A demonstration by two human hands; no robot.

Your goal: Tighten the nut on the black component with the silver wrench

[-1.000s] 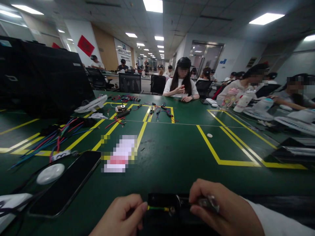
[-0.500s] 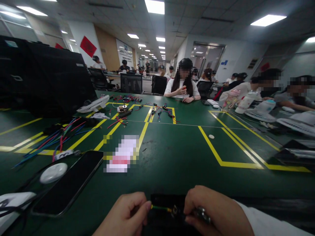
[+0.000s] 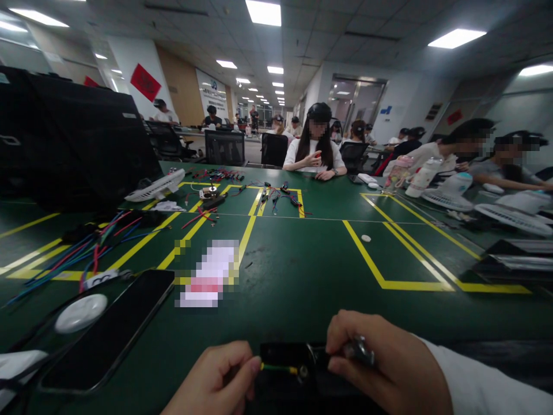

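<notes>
— At the near edge of the green worktop, what were the hands doing?

— Left hand was pinching a green-and-yellow wire between thumb and fingertips. The wire ran level to the right, into a small black block lying on the worktop between both hands.

— And the other?

— Right hand was closed around a metal tool — only its shiny end showed past the fingers — and it pointed left toward the block, just beside where the wire ended.

— What lay around them?

— A dark phone lay flat to the left, near a white round puck. Farther left, a bundle of red and blue wires sprawled over the yellow tape lines. Across the worktop a seated person in white worked with raised hands, well apart from the two hands.
</notes>
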